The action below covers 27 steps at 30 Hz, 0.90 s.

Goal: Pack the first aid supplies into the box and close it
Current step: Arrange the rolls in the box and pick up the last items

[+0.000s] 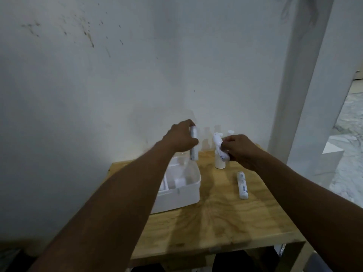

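while the open white plastic box [182, 195] stands on the left part of the light plywood bench [216, 222], a white cylindrical bandage roll [193, 152] is gripped upright in the left hand [180, 137], above the box's far rim. a second white roll with blue print [221, 149] is pinched in the curled fingers of the right hand [238, 149], in front of a white plastic bottle [219, 163]. a third white roll [242, 185] is laid on the bench right of the box, apart from it; blue lettering is seen on its wrapper, too blurred to be read.
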Motion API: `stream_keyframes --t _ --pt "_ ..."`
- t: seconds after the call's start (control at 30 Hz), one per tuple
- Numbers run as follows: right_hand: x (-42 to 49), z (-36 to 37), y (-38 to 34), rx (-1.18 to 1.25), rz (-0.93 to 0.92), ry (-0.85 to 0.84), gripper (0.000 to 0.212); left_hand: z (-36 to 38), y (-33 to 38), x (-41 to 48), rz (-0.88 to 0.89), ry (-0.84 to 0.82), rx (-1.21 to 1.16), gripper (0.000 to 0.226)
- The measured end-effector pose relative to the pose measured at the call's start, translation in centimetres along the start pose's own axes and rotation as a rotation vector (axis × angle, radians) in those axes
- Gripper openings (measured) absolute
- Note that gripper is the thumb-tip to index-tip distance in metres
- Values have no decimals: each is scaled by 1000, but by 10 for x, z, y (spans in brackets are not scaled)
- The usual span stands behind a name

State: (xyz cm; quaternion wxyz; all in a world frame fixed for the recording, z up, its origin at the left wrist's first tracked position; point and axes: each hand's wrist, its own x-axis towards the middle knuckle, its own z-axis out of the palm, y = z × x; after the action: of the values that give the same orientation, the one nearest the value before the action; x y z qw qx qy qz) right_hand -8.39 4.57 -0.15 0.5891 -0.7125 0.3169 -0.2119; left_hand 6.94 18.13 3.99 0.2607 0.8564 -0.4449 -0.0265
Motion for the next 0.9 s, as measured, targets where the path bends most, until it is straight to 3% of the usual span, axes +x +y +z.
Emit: stream_keyframes --t 0.1,0.27,0.4,0.53,0.73,0.9 --pt "-13 21 -19 80 -6 -58 21 -30 -22 -17 -40 20 -96 40" --pt "-25 64 -34 104 3 -202 49 -51 -51 -49 -98 -48 -162 29" --pt "-28 88 -27 -220 -189 -199 30 -47 -66 -61 -101 -108 -94 32" --pt "-31 99 -14 -593 -365 -149 26 -34 -70 -65 -55 -153 31 42" --pt "-32 103 2 -850 -359 -259 18 -10 -66 -68 21 -258 198 42" --pt "-32 106 0 -929 -374 -317 12 9 -72 -72 30 -316 278 40"
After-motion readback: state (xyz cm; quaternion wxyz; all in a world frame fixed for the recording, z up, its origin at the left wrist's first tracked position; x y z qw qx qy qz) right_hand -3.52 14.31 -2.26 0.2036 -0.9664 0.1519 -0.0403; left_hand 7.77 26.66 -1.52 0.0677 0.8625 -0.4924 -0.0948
